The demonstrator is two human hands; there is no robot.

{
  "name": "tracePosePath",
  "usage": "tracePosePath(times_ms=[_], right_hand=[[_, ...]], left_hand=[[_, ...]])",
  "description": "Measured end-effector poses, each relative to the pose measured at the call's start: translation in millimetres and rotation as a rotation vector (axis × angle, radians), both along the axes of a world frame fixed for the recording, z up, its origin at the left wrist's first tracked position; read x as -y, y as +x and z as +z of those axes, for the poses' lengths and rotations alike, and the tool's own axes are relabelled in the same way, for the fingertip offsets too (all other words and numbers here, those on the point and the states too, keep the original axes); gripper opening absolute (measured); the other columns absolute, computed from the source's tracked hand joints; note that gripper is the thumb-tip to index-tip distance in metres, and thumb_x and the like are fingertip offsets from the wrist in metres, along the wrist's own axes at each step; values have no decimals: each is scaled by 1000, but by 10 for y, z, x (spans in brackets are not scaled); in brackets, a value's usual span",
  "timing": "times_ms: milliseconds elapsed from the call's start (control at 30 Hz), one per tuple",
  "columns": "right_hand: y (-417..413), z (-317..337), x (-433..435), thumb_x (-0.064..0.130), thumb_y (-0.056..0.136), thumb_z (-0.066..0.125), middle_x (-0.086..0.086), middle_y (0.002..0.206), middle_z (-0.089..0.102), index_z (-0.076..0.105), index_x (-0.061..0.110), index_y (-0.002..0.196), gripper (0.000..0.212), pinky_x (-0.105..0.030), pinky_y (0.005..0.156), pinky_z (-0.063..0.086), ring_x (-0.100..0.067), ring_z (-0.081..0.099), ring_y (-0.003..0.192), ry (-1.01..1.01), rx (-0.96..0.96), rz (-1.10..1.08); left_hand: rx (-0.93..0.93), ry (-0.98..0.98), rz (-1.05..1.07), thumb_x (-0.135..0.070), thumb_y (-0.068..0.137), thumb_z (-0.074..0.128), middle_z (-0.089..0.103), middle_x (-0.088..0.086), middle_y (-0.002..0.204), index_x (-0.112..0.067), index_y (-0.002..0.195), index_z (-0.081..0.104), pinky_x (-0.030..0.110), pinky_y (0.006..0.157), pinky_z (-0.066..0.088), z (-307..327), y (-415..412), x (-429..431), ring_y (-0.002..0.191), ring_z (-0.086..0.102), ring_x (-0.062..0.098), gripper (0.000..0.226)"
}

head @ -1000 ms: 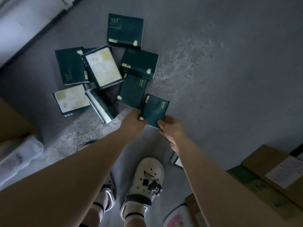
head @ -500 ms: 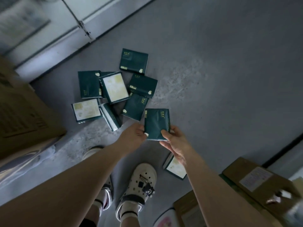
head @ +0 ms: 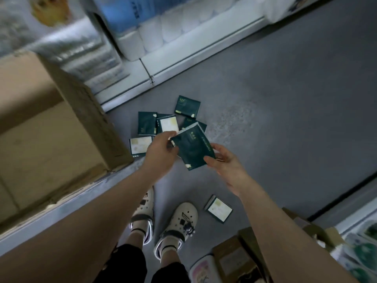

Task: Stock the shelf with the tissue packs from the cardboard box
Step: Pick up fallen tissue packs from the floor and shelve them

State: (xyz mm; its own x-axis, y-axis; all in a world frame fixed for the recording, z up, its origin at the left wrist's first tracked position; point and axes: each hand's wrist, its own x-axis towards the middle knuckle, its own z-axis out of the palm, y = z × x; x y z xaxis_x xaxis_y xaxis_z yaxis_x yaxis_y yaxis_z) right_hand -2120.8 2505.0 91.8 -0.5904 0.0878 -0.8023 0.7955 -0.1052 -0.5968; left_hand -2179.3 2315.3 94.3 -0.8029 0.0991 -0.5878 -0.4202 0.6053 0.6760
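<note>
Plainly the flat dark green plastic-wrapped tissue pack (head: 190, 151) is off the grey concrete floor (head: 275, 103), held tilted between both hands above the scattered heap of matching dark green packs (head: 147, 123). The left hand (head: 161, 152) pinches its left edge with curled fingers (head: 169, 136). The right hand (head: 226, 163) takes the lower right corner, thumb on top and fingers (head: 221, 149) loosely spread behind the edge.

That light, corner-only hold on slick wrapping looks like the weak point: if one hand lets go before the other has closed properly, the pack could drop onto the heap. A step forward risks treading on the heap or on the lone white-faced pack (head: 218, 209) lying near the white clogs (head: 179, 220). The big brown cardboard box (head: 51, 129) at left crowds the way to the white shelf (head: 183, 56).

The shelf and its stacked white paper rolls (head: 155, 35) are blurred, and no free slot shows. The box's inside is out of sight, and the printing on the packs is too small to read.
</note>
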Motion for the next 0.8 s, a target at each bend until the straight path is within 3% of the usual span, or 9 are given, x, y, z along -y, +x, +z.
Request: tracePosePath(times_ms=[133,233,333,433,533,633,700,800], right_hand=[[-87,469,188,1,91,66,1,101,69,63,31,109,35,-12,71,49,-6,64,86,20,-38,17],[-122,773,350,1,92,65,1,100,69,62,30,109,34,-17,75,50,-12,63,89,30,-85,32],[-215,1033,538,-2,91,64,5,99,71,63,26,108,32,-12,70,50,-8,65,86,51,-131,36],[-382,1221,751,0,90,66,0,110,71,62,17,121,36,-11,70,50,-11,65,94,78,-155,86],[-601,1436,1035,-2,89,67,-2,108,70,60,13,125,40,-12,75,51,-8,66,90,92,-192,98],[-836,1658,1389,0,88,69,-3,108,71,60,16,123,39,-26,87,53,-16,67,93,110,-241,154],[-988,1815,1636,3,88,70,-3,112,71,61,18,121,38,-34,94,54,-19,67,97,107,-272,192],[-1226,2041,1995,2,87,71,-5,114,71,63,24,115,37,-36,93,55,-25,67,101,89,-318,237]], left_hand=[[-14,34,116,-8,92,60,66,8,108,-17,126,59,12,57,44,501,-3,270,73,60,13,35],[-43,89,178,-10,90,64,68,3,105,-21,119,63,9,57,43,822,-11,506,78,62,6,31],[-75,122,223,-12,88,68,69,-4,96,-27,107,64,14,61,44,1077,-28,770,62,58,-7,25],[-78,156,291,-12,88,68,70,-5,92,-22,106,65,20,68,50,1290,-61,1034,66,59,-5,21],[-95,133,342,-11,90,66,67,-8,85,-16,106,66,4,60,45,1514,-117,1319,65,58,-5,17],[-112,111,411,-15,89,67,70,-5,96,-17,109,68,5,72,46,1735,-193,1672,86,64,3,20],[-131,107,437,-17,88,68,72,-6,100,-22,108,67,19,88,50,1854,-255,1922,94,66,5,21],[-188,119,459,-18,87,69,68,-12,103,-27,111,64,31,94,51,2044,-360,2242,97,66,8,26]])
